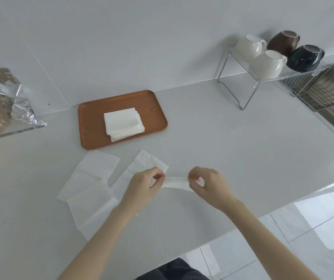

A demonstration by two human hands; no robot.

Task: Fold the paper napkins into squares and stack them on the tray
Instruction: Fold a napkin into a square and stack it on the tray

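Both hands, left hand (144, 183) and right hand (208, 184), pinch a napkin (175, 181) at mid-frame. Folded napkins (123, 124) sit stacked on the tray (90, 126) above

The napkin (175, 181) I had pinched was thin, soft matt paper, same as the folded stack (123, 124) on the tray (89, 126), which looked like smooth matt wood. Counter (222, 148) was plain white with a slight sheen, the mugs (269, 63) were glossy ceramic on a clear plastic rack (240, 93). Crinkly shiny foil (2, 93) sat off to the left, with a metal wire basket (323, 91) by the sink.
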